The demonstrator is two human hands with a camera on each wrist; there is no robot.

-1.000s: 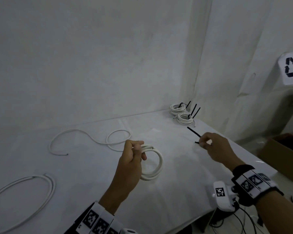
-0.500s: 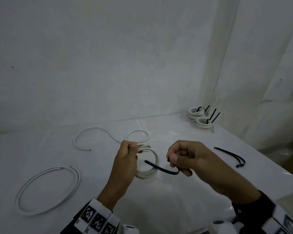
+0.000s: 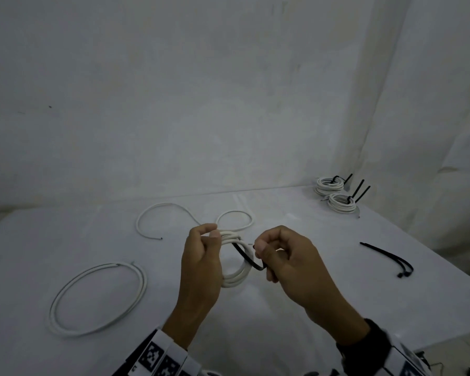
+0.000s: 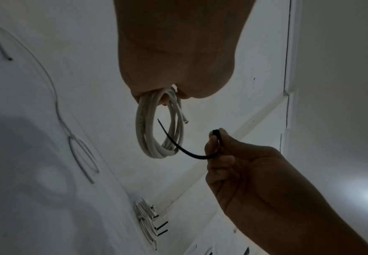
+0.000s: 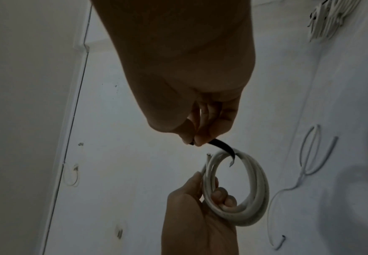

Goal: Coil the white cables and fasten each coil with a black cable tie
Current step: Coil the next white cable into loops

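Observation:
My left hand pinches a small white cable coil by its top and holds it upright above the table; the same coil hangs from those fingers in both wrist views. My right hand pinches the head of a black cable tie, just right of the coil. The black cable tie curves so that its thin tip pokes through the coil's opening.
Two tied coils with black tails sit at the table's far right corner. Spare black ties lie near the right edge. A loose white cable snakes behind my hands, and a wide loop of cable lies at the left.
My right hand picked a tie from the right side, carried it left to the coil and threaded its tip into the loop. The left hand kept holding the coil.

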